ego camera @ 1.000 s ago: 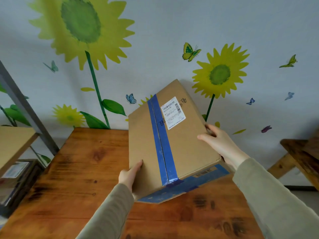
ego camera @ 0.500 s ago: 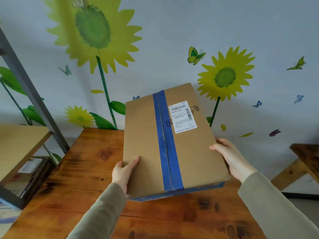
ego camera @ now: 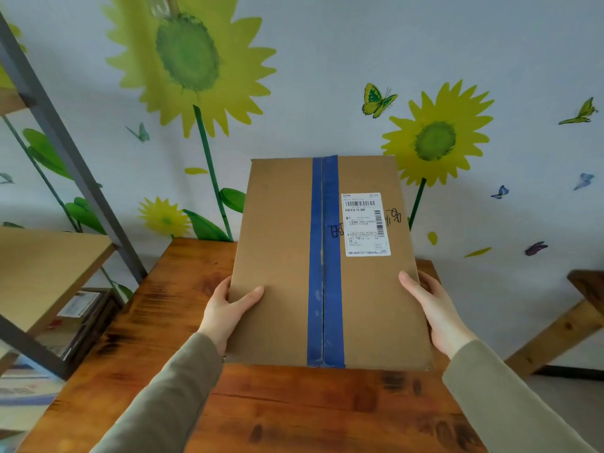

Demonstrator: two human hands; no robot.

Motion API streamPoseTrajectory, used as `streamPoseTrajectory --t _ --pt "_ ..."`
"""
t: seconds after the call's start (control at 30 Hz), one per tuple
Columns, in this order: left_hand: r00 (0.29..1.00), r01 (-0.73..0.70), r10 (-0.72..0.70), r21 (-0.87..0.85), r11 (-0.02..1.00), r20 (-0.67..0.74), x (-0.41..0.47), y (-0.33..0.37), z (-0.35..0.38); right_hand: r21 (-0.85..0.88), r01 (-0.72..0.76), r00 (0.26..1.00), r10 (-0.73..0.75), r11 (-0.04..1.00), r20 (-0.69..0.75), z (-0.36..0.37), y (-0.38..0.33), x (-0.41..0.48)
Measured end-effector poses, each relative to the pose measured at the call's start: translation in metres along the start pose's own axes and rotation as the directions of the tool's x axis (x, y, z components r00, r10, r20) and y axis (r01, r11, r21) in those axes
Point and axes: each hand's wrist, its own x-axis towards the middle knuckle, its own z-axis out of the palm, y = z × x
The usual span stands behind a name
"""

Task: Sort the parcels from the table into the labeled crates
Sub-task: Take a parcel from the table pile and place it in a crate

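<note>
- Parcel (ego camera: 281, 256): flat brown cardboard box, held between both hands over the wooden table (ego camera: 294, 413). Its broad top face is turned towards the camera, long axis running away from the person.
- A strip of blue tape (ego camera: 325, 263) runs down the middle seam of the top face. A white shipping label (ego camera: 366, 223) sits right of the tape in the far half, with handwritten black marks on either side of it.
- Left hand (ego camera: 225, 308): grips the parcel's left edge near the near corner. The thumb lies flat on the top face, pointing inward; the fingers curl round the edge and are hidden under the box.
- Right hand (ego camera: 434, 308): grips the right edge at about the same height. The thumb lies along the top face by the edge, and the fingers wrap round the side, only partly visible.
- Both forearms reach forward from the bottom of the view in grey-green sleeves (ego camera: 170, 393), converging on the box.
- Cannot tell whether the near lower edge touches the tabletop.
- Surroundings: metal-framed shelf unit (ego camera: 49, 263) at left, another wooden bench (ego camera: 585, 289) at right, sunflower mural wall (ego camera: 327, 60) behind.
</note>
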Motion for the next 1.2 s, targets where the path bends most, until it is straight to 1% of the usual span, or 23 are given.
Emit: streamPoseTrajectory --t 0.13,0.33,0.43,0.57,0.7,0.8,0.9,1.0,1.07,1.2 --pt "0.999 -0.03 0.03 0.02 0.999 0.02 -0.007 -0.003 -0.002 -0.019 -0.016 0.998 0.017 1.0 0.055 0.001 0.004 -0.004" --pt "0.997 -0.071 0.071 0.029 0.997 -0.004 -0.011 -0.005 -0.003 0.101 0.004 1.0 -0.006 0.995 0.02 0.003 0.01 -0.006" --pt "0.998 -0.06 0.06 -0.002 0.998 -0.037 -0.008 0.002 -0.004 0.102 0.006 0.999 -0.009 0.995 0.031 0.003 0.011 -0.004" --pt "0.996 -0.045 0.046 0.01 0.999 -0.082 -0.005 0.012 -0.005 0.11 -0.008 0.999 0.002 0.994 0.054 0.004 0.015 -0.007" --pt "0.996 -0.074 0.075 0.003 0.997 -0.055 -0.005 0.016 -0.005 0.126 0.007 0.999 -0.014 0.992 0.05 0.006 0.02 -0.008" --pt "0.995 -0.075 0.074 -0.012 0.997 -0.06 -0.009 0.016 -0.005 0.092 0.019 0.999 -0.021 0.996 0.029 0.009 0.016 -0.004" --pt "0.995 -0.075 0.075 -0.007 0.997 -0.059 -0.011 0.011 -0.006 0.061 0.027 0.998 -0.03 0.998 0.053 0.01 0.009 0.002" --pt "0.996 -0.07 0.07 0.005 0.998 -0.046 -0.011 0.009 -0.006 -0.068 0.069 0.992 -0.061 0.995 0.106 0.014 0.001 0.002" --pt "0.997 -0.067 0.068 0.012 0.998 -0.039 -0.011 0.01 -0.006 -0.119 0.086 0.991 -0.073 0.989 0.113 0.016 -0.003 0.002" --pt "0.998 -0.053 0.054 0.015 0.998 -0.034 -0.011 0.01 -0.006 -0.079 0.06 0.994 -0.053 0.995 0.091 0.018 -0.003 0.003"
